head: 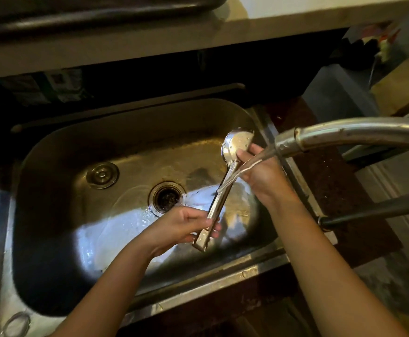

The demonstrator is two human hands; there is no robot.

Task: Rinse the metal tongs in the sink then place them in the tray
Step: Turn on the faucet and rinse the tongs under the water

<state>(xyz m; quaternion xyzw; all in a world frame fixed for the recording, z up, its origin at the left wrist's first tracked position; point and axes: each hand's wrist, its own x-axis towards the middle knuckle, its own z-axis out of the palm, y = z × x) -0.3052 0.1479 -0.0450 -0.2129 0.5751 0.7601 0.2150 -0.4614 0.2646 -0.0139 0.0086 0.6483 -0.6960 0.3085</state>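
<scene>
Nearest me, the left hand [186, 224] is closed round the hinge end of the metal tongs [223, 188], holding them slanted over the sink [60, 152]. Further up, the right hand [261, 173] pinches them just below the rounded heads, and water from the faucet [320, 139] runs over its fingers and down the shaft toward the drain [167, 197]. Rinsing looks to be mid-way; placing them is left, and I see no tray for certain.
</scene>
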